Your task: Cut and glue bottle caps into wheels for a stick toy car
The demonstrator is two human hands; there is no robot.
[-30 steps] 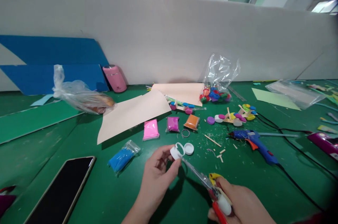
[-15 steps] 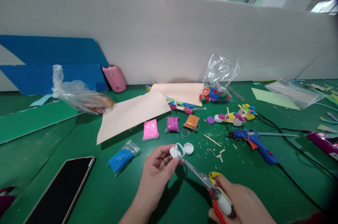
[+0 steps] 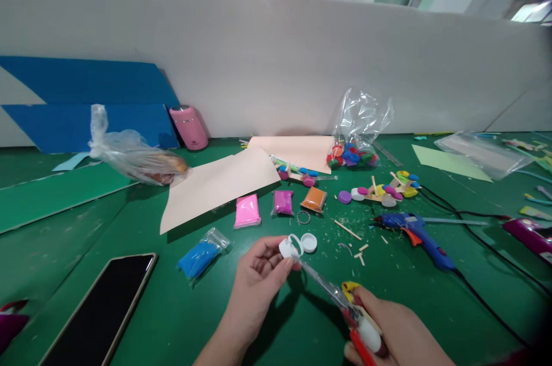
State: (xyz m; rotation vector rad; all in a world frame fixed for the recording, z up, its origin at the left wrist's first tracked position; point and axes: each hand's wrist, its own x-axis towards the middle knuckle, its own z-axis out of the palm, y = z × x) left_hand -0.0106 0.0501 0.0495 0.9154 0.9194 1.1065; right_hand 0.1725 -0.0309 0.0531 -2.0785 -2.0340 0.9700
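Note:
My left hand [image 3: 261, 280] is closed, thumb and fingers pinching a white bottle cap [image 3: 286, 248]. A thin white ring [image 3: 296, 243] stands up at the cap's edge. My right hand [image 3: 394, 326] is closed around scissors [image 3: 325, 286] with a red handle; the blade tips reach the held cap by my left thumb. In the same grip are yellow and white pieces and a bit of wood, partly hidden by my fingers. Just beyond the held cap, another white cap [image 3: 309, 242] lies on the green table [image 3: 181, 320].
Pink [image 3: 247, 211], purple [image 3: 282, 203], orange [image 3: 314, 199] and blue [image 3: 202, 255] packets lie ahead. Bottle-cap-and-stick models [image 3: 383, 191] sit beyond wood scraps. A corded blue glue gun [image 3: 414, 234] lies right, a phone [image 3: 101, 308] left. A pink flask [image 3: 188, 127] stands at the back.
Almost nothing differs. Both hands keep their grips, with the blade still at the cap; the whole view has shifted very slightly.

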